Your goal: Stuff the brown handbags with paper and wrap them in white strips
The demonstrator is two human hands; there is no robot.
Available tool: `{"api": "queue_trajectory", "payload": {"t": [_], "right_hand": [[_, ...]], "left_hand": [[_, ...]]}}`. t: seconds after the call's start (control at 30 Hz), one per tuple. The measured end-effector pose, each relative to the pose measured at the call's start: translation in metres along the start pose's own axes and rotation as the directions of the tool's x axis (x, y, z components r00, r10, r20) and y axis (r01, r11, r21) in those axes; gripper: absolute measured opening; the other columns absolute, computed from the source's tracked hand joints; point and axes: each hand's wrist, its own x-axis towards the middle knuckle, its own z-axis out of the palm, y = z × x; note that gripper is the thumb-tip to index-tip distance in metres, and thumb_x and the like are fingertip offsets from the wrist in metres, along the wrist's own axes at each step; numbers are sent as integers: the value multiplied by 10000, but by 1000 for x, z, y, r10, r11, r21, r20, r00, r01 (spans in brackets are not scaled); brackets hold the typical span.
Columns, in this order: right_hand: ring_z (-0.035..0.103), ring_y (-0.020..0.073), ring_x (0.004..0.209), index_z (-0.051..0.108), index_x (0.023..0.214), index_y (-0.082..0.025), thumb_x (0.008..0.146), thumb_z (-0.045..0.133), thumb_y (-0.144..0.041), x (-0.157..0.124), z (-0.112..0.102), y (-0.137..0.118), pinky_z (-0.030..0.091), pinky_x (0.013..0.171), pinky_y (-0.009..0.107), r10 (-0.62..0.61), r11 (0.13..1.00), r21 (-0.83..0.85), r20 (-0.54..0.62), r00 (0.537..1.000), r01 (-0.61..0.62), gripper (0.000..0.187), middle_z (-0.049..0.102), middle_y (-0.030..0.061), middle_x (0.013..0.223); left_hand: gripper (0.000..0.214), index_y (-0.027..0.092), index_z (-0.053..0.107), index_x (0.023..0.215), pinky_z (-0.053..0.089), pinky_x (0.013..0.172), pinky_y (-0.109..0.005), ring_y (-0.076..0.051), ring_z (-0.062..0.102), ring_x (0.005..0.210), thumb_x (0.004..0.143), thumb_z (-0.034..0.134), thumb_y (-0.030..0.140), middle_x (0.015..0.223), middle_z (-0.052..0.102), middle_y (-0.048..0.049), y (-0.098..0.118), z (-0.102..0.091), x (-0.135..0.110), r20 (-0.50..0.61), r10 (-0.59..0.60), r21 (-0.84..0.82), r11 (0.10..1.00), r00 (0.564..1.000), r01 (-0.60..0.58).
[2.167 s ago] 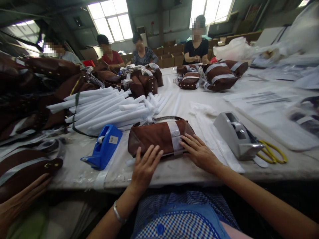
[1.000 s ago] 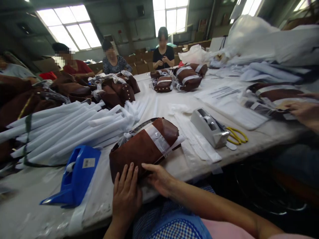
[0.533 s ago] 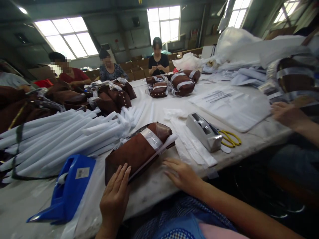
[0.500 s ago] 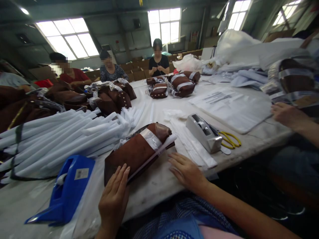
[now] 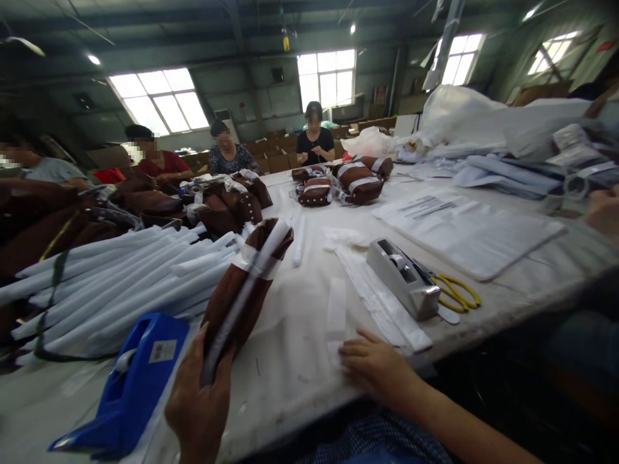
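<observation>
My left hand (image 5: 200, 386) grips the near end of a brown leather bag (image 5: 227, 283), tilted up on edge above the table. A long white roll (image 5: 242, 290) lies along the bag's side, and a clear-white band (image 5: 260, 261) wraps its far end. My right hand (image 5: 374, 364) rests low over the table with fingers stretched out, holding nothing I can see. Its fingertips are close to the lower end of a small white strip (image 5: 337, 306); whether they touch it I cannot tell. Beyond that hand stands a grey tape dispenser (image 5: 403, 277).
A blue tape dispenser (image 5: 140, 380) stands at left, before a heap of white rolls (image 5: 130, 283). Yellow-handled scissors (image 5: 457, 293) lie beside the grey dispenser. Flat white bags (image 5: 474, 232) are at right. More brown bags (image 5: 358, 180) sit farther back, with several people across the table.
My left hand has lifted the brown bag off the table and turned it on edge, showing the white roll. My right hand is now beside the small white strip, which was hidden before.
</observation>
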Motion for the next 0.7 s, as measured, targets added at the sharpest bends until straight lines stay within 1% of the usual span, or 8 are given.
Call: {"api": "queue_trajectory", "payload": {"t": [0.1, 0.17, 0.23, 0.3, 0.37, 0.5, 0.6, 0.7], "right_hand": [[689, 227, 1084, 723, 1125, -263, 950, 598, -414, 10, -2, -11, 419, 1137, 504, 102, 992, 78, 3, 995, -102, 262, 738, 49, 1163], [582, 282, 1267, 641, 1295, -170, 953, 580, -430, 26, 2, -9, 414, 1143, 496, 211, 978, 18, -80, 974, -210, 434, 633, 147, 1345], [414, 340, 1412, 505, 1430, -93, 920, 620, -437, 43, 13, -6, 375, 1164, 527, 227, 972, -52, -64, 972, -230, 626, 453, 214, 1504], [299, 358, 1469, 393, 1507, -122, 889, 662, -412, 56, 28, -8, 319, 1185, 562, 144, 986, -85, 30, 989, -141, 734, 321, 206, 1581], [256, 340, 1487, 361, 1529, -209, 915, 623, -325, 65, 43, -13, 287, 1194, 569, 15, 997, -81, 117, 993, -6, 678, 284, 163, 1608], [317, 312, 1466, 479, 1462, -242, 998, 436, -206, 81, 63, -13, 293, 1189, 565, -137, 989, -36, 170, 976, 145, 468, 398, 149, 1557], [342, 302, 1455, 503, 1443, -189, 995, 398, -149, 108, 64, 4, 304, 1190, 546, -186, 982, 11, 203, 961, 188, 462, 426, 160, 1535], [306, 278, 1474, 455, 1474, -165, 918, 408, -40, 146, 54, 25, 276, 1212, 517, -224, 975, 50, 219, 950, 218, 572, 387, 143, 1562]], "left_hand": [[573, 292, 527, 1419, 498, 1030, -419, -294, 655, 1163, 882, 653, 448, 1329, 657, -78, 0, 0, -5, 3, 29, -14, 999, 1000, -29], [559, 293, 533, 1413, 496, 1035, -410, -286, 653, 1169, 885, 653, 432, 1328, 658, -75, 1, 1, -7, -2, 44, -21, 999, 999, -44], [552, 295, 536, 1409, 493, 1042, -404, -277, 650, 1176, 884, 658, 414, 1328, 659, -70, 2, 1, -6, -8, 47, -35, 998, 999, -47], [554, 298, 535, 1409, 484, 1056, -399, -268, 645, 1185, 880, 667, 399, 1329, 658, -64, 2, 1, -3, -8, 33, -57, 998, 999, -34], [559, 296, 533, 1408, 483, 1061, -396, -260, 641, 1191, 876, 676, 388, 1326, 659, -64, 2, -1, 1, -5, 6, -78, 997, 1000, -6], [576, 274, 522, 1417, 480, 1071, -410, -263, 625, 1216, 874, 684, 376, 1338, 647, -78, 2, -5, 8, -3, -46, -113, 993, 999, 46], [574, 259, 527, 1413, 483, 1070, -409, -263, 623, 1218, 874, 685, 374, 1335, 647, -85, 2, -8, 11, -15, -64, -133, 989, 998, 62], [561, 253, 543, 1398, 496, 1054, -390, -257, 635, 1200, 870, 692, 371, 1313, 661, -83, 2, -8, 10, -33, -59, -133, 990, 998, 54]]}}
